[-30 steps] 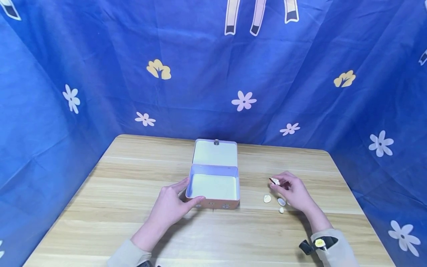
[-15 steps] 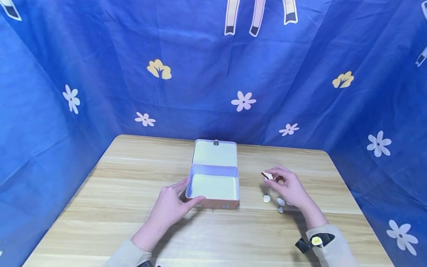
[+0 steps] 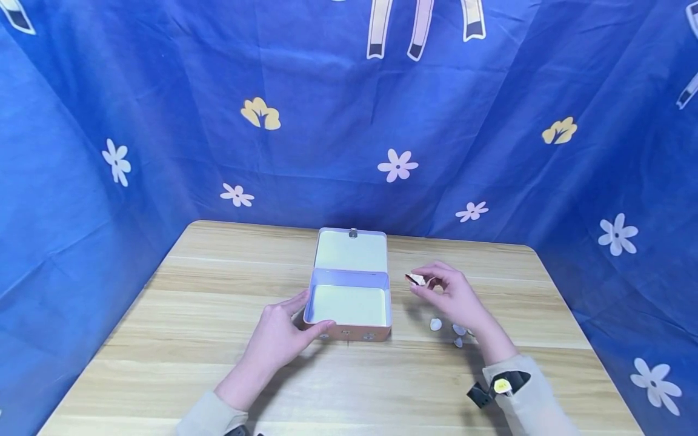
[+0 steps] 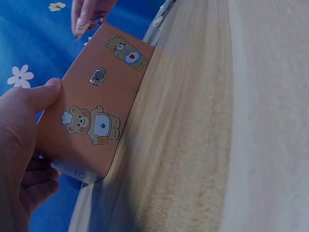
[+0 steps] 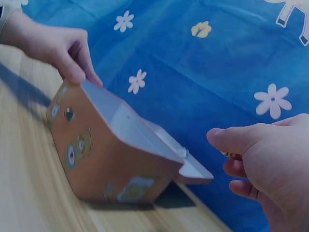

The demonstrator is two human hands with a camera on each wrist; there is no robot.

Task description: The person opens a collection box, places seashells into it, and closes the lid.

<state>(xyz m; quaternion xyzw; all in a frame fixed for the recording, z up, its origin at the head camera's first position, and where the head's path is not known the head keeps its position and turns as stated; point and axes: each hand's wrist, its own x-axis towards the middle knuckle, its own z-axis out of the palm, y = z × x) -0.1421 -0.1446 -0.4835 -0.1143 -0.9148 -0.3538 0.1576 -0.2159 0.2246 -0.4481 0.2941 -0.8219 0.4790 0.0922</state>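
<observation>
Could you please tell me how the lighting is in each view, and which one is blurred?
Head view: bright, soft shadows on the tabletop near the left hand and right hand; left wrist view: dimmer, dark shadow beside the box, its bear prints clear; right wrist view: dim, box and bear prints visibly blurred.

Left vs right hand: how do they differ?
The left hand grips the large open box; the right hand pinches a small pale piece. The left hand is at the box's near-left corner; the right hand hovers above the table, right of the box. Both have pale sleeves.
</observation>
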